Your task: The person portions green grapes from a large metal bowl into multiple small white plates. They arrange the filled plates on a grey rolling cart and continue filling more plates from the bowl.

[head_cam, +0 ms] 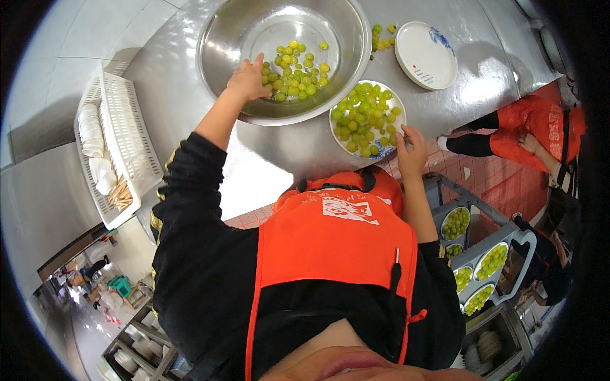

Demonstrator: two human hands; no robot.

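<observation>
My left hand (249, 81) reaches into a wide stainless steel bowl (228, 28), fingers spread at the edge of a loose heap of green grapes (298, 71). No grape shows in its grasp, though its palm side is hidden. To the right of the bowl's near rim, a round white plate with blue decoration (336, 131) holds a pile of green grapes (364, 114). My right hand (412, 150) is at this plate's right rim, thumb and fingers apart; whether they touch the rim is unclear.
White plates (424, 55) and loose grapes (381, 40) lie on the metal table (295, 147). At left stands a white plastic basket (138, 128) with cups and wooden sticks. A grey cart (517, 238) carrying grape plates stands behind at right. People are nearby, one in a red apron (529, 126).
</observation>
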